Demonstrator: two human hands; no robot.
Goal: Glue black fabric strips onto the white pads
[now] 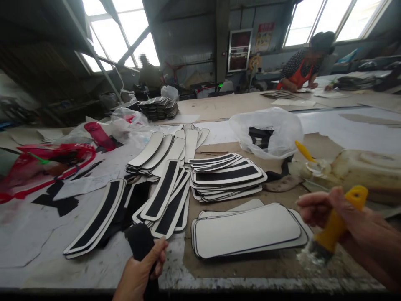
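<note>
At the front edge my left hand (145,265) pinches a black fabric strip (140,241) between thumb and fingers. On the right, my right hand (347,225) grips a yellow-handled glue brush (340,223), its bristles pointing down and crusted with white. Left of the brush lies a pile of plain white curved panels (246,232) with dark edges. Behind it are stacked white panels with black strips (227,174) on them. More strip-bearing panels (164,194) fan out just beyond my left hand, and a curved pair (97,219) rests farther left.
A clear plastic bag (269,131) holding black pieces stands behind the stacks. At right, a second yellow brush (304,151) leans by a cloudy plastic container (366,169). Red plastic bags (56,163) lie left. A person in an orange apron (296,75) bends over the far table.
</note>
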